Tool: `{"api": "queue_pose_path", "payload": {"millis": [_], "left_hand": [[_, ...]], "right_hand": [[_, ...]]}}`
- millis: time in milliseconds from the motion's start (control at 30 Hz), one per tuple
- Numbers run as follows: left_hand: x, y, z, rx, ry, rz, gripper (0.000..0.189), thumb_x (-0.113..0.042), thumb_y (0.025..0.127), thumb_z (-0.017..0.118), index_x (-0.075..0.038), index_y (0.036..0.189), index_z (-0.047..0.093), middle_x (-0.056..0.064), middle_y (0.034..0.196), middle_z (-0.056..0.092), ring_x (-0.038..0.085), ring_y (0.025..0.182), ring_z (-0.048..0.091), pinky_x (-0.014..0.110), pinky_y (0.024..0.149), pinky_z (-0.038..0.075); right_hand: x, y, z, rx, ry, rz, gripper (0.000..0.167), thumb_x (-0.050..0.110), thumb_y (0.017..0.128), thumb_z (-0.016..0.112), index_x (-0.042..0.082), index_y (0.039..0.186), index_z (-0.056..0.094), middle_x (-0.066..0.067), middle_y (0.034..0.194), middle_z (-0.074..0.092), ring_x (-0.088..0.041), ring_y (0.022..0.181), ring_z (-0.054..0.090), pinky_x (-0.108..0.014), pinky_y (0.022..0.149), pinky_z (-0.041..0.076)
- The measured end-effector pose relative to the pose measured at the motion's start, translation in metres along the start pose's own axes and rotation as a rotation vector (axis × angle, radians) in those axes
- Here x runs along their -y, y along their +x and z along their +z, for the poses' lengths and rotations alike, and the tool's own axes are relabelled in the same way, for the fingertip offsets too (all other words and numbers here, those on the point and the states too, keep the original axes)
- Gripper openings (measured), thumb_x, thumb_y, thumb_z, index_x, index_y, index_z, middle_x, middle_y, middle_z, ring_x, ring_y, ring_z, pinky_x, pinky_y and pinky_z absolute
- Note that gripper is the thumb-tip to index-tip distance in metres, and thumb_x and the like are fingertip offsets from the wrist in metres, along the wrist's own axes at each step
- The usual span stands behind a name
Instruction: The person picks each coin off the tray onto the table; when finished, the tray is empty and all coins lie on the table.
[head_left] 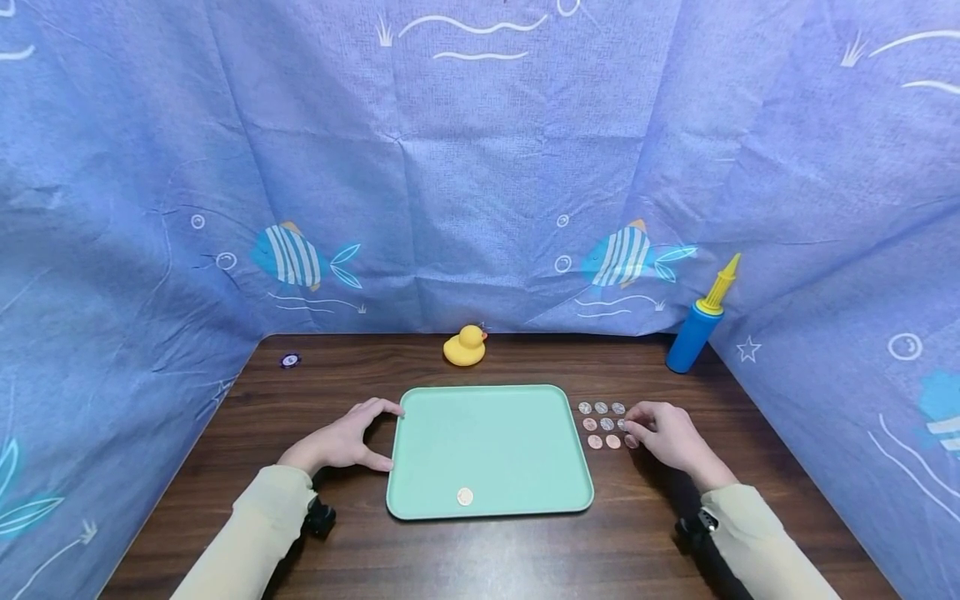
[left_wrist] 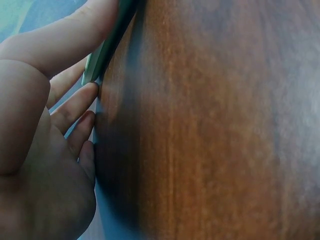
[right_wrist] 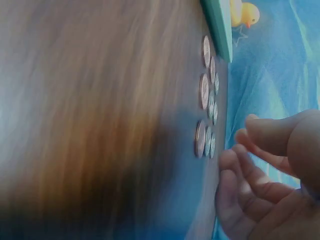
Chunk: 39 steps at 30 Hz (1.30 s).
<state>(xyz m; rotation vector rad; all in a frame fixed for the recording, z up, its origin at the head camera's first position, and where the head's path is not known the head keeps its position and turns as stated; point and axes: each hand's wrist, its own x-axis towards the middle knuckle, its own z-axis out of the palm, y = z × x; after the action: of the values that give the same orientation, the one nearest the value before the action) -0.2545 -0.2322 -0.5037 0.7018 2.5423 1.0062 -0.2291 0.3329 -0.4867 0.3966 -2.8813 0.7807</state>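
A pale green rectangular tray lies on the table with one light-coloured coin near its front edge. My left hand spreads thumb and forefinger against the tray's left side, touching the rim at two places. To the right of the tray, copper and silver coins lie flat in three rows of three. My right hand hovers at the right end of these rows, fingers loosely bent, partly covering the end coins. In the right wrist view no coin shows between the thumb and fingertips; the nearest copper coin lies beside them.
Behind the tray sits a yellow rubber duck. A dark poker chip lies at the back left of the table. At the back right stands a blue and yellow hand pump. Blue fish-patterned curtains close off the back and sides.
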Motion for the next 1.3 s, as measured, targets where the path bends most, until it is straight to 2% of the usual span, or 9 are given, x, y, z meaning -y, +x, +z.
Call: {"api": "queue_pose_path", "payload": {"millis": [200, 433, 500, 700, 833, 1067, 1300], "left_hand": [[0.001, 0.0, 0.001, -0.004, 0.016, 0.005, 0.082, -0.048, 0.08, 0.091, -0.021, 0.147, 0.051, 0.008, 0.155, 0.045, 0.038, 0.151, 0.03, 0.064, 0.118, 0.029], [0.001, 0.0, 0.0, -0.001, 0.013, -0.005, 0.083, -0.048, 0.08, 0.091, -0.021, 0.147, 0.051, 0.009, 0.156, 0.044, 0.038, 0.152, 0.03, 0.065, 0.118, 0.029], [0.001, 0.0, 0.0, 0.0, 0.018, -0.008, 0.083, -0.048, 0.08, 0.091, -0.021, 0.148, 0.051, 0.009, 0.157, 0.044, 0.038, 0.152, 0.03, 0.065, 0.118, 0.029], [-0.001, 0.0, 0.0, -0.001, 0.018, -0.012, 0.082, -0.046, 0.08, 0.092, -0.021, 0.147, 0.051, 0.009, 0.156, 0.044, 0.038, 0.151, 0.03, 0.064, 0.118, 0.03], [-0.003, 0.0, 0.0, 0.001, 0.018, -0.02, 0.081, -0.044, 0.08, 0.093, -0.021, 0.146, 0.051, 0.009, 0.156, 0.044, 0.039, 0.151, 0.03, 0.065, 0.117, 0.03], [-0.004, 0.0, -0.001, 0.003, 0.022, -0.024, 0.082, -0.045, 0.08, 0.093, -0.021, 0.146, 0.051, 0.01, 0.156, 0.044, 0.038, 0.151, 0.03, 0.064, 0.117, 0.03], [-0.004, 0.0, -0.001, 0.001, 0.018, -0.023, 0.082, -0.046, 0.079, 0.093, -0.02, 0.146, 0.052, 0.009, 0.155, 0.044, 0.038, 0.151, 0.031, 0.064, 0.118, 0.03]], "right_hand": [[0.018, 0.009, 0.008, 0.028, 0.104, -0.041, 0.004, 0.01, 0.097, 0.076, 0.007, 0.1, 0.077, 0.006, 0.07, 0.067, -0.006, 0.061, 0.059, -0.027, 0.059, 0.047], [0.046, 0.019, 0.021, 0.122, 0.215, -0.111, 0.007, 0.008, 0.098, 0.075, 0.005, 0.104, 0.076, 0.0, 0.085, 0.072, -0.012, 0.064, 0.067, -0.027, 0.057, 0.054], [0.054, 0.022, 0.024, 0.135, 0.211, -0.157, 0.008, 0.007, 0.098, 0.074, 0.005, 0.105, 0.076, 0.0, 0.088, 0.072, -0.011, 0.068, 0.067, -0.028, 0.059, 0.055], [0.075, 0.028, 0.035, 0.135, 0.148, -0.264, 0.013, 0.01, 0.097, 0.077, 0.006, 0.109, 0.077, -0.002, 0.104, 0.074, -0.008, 0.088, 0.068, -0.031, 0.077, 0.058], [0.087, 0.031, 0.043, 0.167, 0.163, -0.308, 0.014, 0.011, 0.097, 0.077, 0.006, 0.11, 0.076, -0.005, 0.106, 0.074, -0.01, 0.089, 0.07, -0.032, 0.078, 0.059], [0.117, 0.035, 0.06, 0.201, 0.168, -0.425, 0.011, 0.007, 0.094, 0.078, 0.004, 0.104, 0.076, -0.006, 0.099, 0.075, -0.012, 0.085, 0.07, -0.034, 0.077, 0.06], [0.151, 0.036, 0.082, 0.326, 0.113, -0.508, 0.019, 0.013, 0.09, 0.083, 0.006, 0.107, 0.077, -0.004, 0.1, 0.075, -0.015, 0.09, 0.069, -0.03, 0.084, 0.057]]}}
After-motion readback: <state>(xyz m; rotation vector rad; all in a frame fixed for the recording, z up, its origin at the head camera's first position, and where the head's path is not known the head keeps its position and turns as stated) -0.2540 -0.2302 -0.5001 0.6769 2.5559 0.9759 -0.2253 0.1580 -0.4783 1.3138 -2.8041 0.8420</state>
